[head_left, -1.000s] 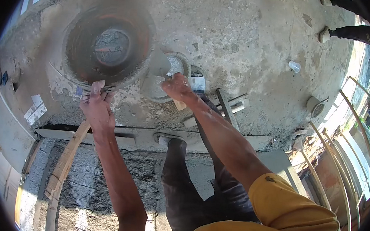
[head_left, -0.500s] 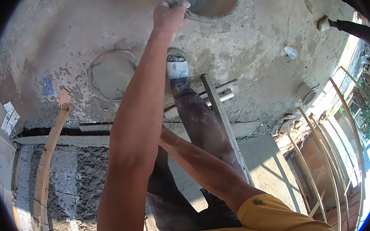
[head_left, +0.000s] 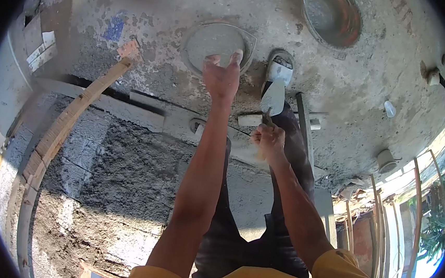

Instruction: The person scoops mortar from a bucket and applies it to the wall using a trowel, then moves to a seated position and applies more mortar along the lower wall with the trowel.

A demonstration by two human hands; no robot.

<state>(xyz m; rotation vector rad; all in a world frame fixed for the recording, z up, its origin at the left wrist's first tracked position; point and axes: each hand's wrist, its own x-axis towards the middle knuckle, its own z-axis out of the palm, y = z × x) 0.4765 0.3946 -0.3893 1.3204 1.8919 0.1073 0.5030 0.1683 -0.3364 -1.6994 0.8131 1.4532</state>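
Observation:
My left hand [head_left: 221,76] is at the near rim of a round bucket [head_left: 193,63] full of grey wet mortar, thumb and fingers apart over the edge; whether it grips the rim is unclear. Further right, my right hand [head_left: 269,140] is closed around the handle of a trowel [head_left: 273,98], whose blade points away from me, near my sandalled foot. A larger, mostly emptied tub [head_left: 332,17] with grey residue stands at the top right, apart from both hands.
A curved wooden board [head_left: 79,104] lies at the left beside rough wet concrete [head_left: 136,169]. A long plank [head_left: 305,124] stands by my right leg. A plastic cup [head_left: 389,109] and a small bucket [head_left: 386,161] are at the right. Another person's foot [head_left: 434,77] shows at the right edge.
My left hand has let go of the large tub, which now stands further right, and has come to the mortar bucket. My right hand has come into view from behind the left arm.

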